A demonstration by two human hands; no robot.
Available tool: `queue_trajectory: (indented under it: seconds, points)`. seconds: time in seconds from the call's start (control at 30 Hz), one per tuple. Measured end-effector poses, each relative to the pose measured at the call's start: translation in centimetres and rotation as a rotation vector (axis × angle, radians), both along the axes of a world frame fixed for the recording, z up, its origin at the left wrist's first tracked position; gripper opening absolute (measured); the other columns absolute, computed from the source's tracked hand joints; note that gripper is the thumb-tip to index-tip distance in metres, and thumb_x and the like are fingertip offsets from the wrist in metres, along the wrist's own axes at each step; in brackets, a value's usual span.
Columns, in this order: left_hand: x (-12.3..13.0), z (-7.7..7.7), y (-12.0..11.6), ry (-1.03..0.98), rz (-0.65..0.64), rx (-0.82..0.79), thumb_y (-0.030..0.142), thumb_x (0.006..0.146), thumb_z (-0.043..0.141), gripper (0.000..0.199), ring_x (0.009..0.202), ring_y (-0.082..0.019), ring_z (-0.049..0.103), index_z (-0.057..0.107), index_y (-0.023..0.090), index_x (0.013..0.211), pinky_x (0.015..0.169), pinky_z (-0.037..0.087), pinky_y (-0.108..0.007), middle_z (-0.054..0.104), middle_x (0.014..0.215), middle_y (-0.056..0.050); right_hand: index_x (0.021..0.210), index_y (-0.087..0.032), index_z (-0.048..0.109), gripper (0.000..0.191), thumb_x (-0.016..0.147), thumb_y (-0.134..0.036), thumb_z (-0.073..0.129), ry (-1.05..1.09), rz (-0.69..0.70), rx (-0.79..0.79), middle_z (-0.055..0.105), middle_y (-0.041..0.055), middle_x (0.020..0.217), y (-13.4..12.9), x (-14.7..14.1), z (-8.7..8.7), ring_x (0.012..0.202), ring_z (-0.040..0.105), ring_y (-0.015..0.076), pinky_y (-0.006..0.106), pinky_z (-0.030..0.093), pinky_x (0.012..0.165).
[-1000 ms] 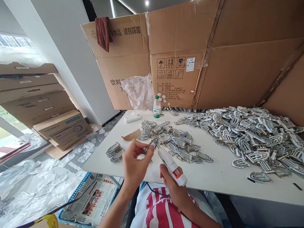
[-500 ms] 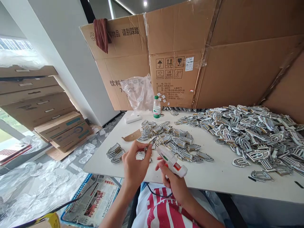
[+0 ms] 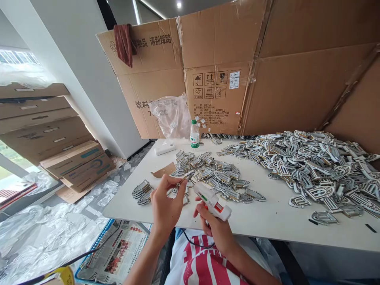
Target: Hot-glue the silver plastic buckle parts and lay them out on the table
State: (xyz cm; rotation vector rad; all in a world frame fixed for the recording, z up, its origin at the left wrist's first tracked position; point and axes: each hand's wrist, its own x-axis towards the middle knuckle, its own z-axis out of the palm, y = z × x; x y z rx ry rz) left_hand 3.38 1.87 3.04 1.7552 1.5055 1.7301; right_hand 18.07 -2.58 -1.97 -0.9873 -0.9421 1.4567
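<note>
1. Left grip pinches one grey piece above the desk.
2. Right grip holds the glue gun, nozzle near left grip; a slip could burn.
3. Cord sags by lap; snagging could jerk the gun.

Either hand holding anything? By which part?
Right hand: white plastic glue gun, by its handle. Left hand: slim grey piece, pinched at its near end.

White table: pale, flat top
Left: small cluster of gray pieces
Middle: loose pile of similar pieces, brown scrap beside it
Back: white box, clear bag, green-capped bottle
Right: large heap, dark strips near it
</note>
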Motion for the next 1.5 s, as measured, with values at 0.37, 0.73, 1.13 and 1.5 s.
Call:
queue_trajectory:
  seconds: [0.37, 0.73, 1.13, 1.5]
  points:
    - [-1.3, 0.4, 1.4, -0.456, -0.25, -0.25, 0.042, 0.082, 0.097, 0.038, 0.085, -0.018, 0.075, 0.067, 0.021, 0.093, 0.076, 0.059, -0.026, 0.079, 0.09, -0.003, 0.094, -0.021, 0.068, 0.052, 0.096, -0.073, 0.072, 0.002, -0.057, 0.11, 0.038, -0.0111, 0.05, -0.7, 0.1, -0.4, 0.044, 0.025, 0.0094, 0.025, 0.023, 0.044]
    - [-1.2, 1.2, 1.2, -0.52, -0.454, -0.401, 0.043, 0.08, 0.098, 0.045, 0.098, -0.019, 0.072, 0.08, 0.02, 0.115, 0.087, 0.059, -0.028, 0.08, 0.109, -0.006, 0.098, -0.022, 0.063, 0.066, 0.088, -0.087, 0.07, -0.071, -0.078, 0.039, 0.041, -0.0097, 0.052, -1.5, -0.6, -0.2, 0.047, 0.033, 0.0129, 0.027, 0.035, 0.045]
    - [-1.2, 1.0, 1.2, -0.516, -0.386, -0.321, 0.035, 0.078, 0.1, 0.037, 0.098, -0.018, 0.072, 0.076, 0.021, 0.103, 0.083, 0.059, -0.024, 0.078, 0.102, -0.004, 0.085, -0.021, 0.072, 0.06, 0.093, -0.081, 0.072, -0.168, -0.102, 0.119, 0.042, -0.0076, 0.052, -1.4, -0.4, -0.5, 0.051, 0.035, 0.0134, 0.031, 0.043, 0.058]
    - [-1.0, 1.2, 0.5, -0.433, -0.342, -0.367, 0.041, 0.078, 0.098, 0.036, 0.091, -0.023, 0.081, 0.088, 0.02, 0.105, 0.078, 0.068, -0.03, 0.085, 0.102, -0.009, 0.091, -0.02, 0.081, 0.06, 0.085, -0.08, 0.082, -0.123, -0.174, 0.05, 0.061, 0.0009, 0.069, -1.5, -0.6, -2.4, 0.059, 0.05, 0.018, 0.031, 0.042, 0.053]
